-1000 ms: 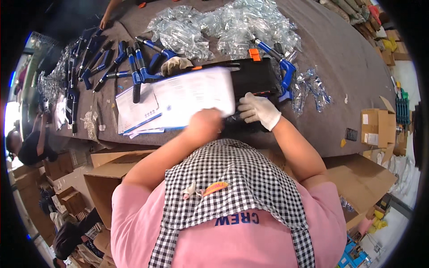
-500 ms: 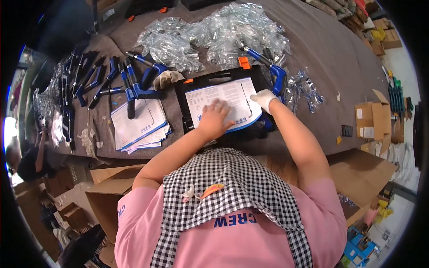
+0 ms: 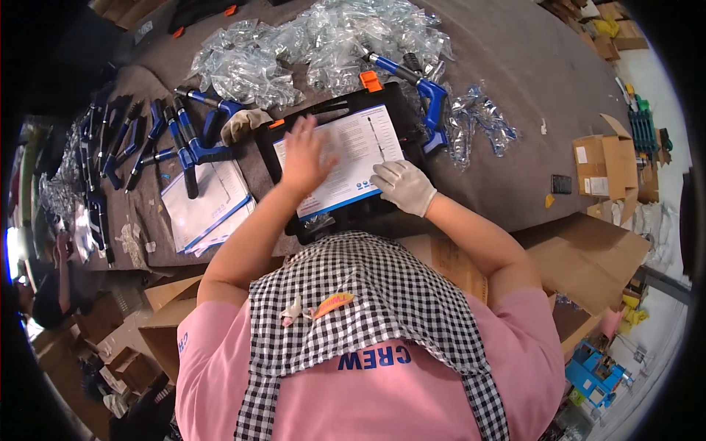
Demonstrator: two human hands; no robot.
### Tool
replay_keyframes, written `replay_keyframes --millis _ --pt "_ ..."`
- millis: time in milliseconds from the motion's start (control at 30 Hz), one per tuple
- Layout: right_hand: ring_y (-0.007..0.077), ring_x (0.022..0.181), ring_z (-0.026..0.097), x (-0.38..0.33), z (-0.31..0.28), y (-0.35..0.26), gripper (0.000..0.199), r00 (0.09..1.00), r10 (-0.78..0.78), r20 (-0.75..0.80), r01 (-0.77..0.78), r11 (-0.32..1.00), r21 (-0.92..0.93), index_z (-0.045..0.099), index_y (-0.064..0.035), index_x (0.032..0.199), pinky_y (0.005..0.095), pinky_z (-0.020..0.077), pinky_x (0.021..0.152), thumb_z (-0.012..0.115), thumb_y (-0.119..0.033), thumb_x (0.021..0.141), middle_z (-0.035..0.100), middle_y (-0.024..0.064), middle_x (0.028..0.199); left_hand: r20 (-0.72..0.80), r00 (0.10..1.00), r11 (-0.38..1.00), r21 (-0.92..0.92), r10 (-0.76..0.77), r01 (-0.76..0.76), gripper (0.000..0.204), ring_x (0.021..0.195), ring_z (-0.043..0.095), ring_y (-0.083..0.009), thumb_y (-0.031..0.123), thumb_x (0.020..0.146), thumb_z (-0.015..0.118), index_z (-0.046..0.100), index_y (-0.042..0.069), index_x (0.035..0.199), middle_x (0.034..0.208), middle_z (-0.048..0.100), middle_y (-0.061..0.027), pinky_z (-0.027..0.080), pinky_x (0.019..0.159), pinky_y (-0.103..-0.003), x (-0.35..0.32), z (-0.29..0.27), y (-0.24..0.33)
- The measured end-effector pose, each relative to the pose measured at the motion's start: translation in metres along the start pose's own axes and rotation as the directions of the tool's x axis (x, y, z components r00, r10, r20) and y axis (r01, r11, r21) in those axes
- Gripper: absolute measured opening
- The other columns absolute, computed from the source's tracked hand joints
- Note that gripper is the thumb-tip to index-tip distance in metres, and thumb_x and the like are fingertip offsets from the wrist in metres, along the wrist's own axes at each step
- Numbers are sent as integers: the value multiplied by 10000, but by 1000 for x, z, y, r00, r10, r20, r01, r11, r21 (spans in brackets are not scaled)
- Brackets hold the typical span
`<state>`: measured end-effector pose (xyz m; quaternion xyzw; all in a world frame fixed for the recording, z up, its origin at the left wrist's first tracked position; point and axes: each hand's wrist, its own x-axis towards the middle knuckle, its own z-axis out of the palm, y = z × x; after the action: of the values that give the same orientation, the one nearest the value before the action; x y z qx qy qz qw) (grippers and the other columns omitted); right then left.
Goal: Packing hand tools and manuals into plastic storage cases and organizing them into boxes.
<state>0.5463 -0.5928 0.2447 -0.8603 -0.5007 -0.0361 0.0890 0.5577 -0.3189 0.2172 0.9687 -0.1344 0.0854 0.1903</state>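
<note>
A white printed leaflet [image 3: 351, 151] with a blue edge lies on an open black tool case [image 3: 390, 103] with orange latches. My bare left hand [image 3: 304, 156] rests flat on the leaflet's left part, fingers spread. My right hand [image 3: 404, 186], in a white glove, presses on the leaflet's lower right corner. Neither hand grips anything.
A stack of similar leaflets [image 3: 202, 206] lies left of the case. Blue-handled tools [image 3: 184, 143] are lined up further left, another blue tool [image 3: 426, 92] lies by the case. Clear plastic bags [image 3: 323, 40] are heaped beyond. Cardboard boxes [image 3: 607, 165] stand at right, on the brown table [image 3: 515, 66].
The leaflet, held up over the case a second ago, now lies flat on it. My left hand slid up across the sheet; my right hand shifted to its lower right corner.
</note>
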Motion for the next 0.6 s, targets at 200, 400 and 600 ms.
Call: replay_keyframes --millis 200,400,600 --pt "195 884 559 10 13 -6 176 990 16 -138 -26 997 -75 598 -105 933 326 460 790 589 -203 787 566 24 907 79 831 835 61 -551 547 584 1032 595 -320 487 775 697 640 -26 1048 1055 655 -176 468 891 -374 77 -50 -91" --pt "251 1022 535 10 24 -7 226 997 53 -48 -59 991 -121 590 -57 965 385 411 896 559 -171 772 574 82 1002 380 847 877 -154 -372 454 510 739 667 -219 519 776 695 725 15 842 781 703 -121 502 706 -338 73 -81 -74" --pt "249 1065 513 7 17 -7 271 997 57 -44 -63 986 -155 567 -42 1033 386 393 911 552 -175 797 553 98 1071 127 977 978 146 -169 150 394 847 596 -312 406 735 754 682 30 828 861 653 -132 455 828 -413 29 -108 -18"
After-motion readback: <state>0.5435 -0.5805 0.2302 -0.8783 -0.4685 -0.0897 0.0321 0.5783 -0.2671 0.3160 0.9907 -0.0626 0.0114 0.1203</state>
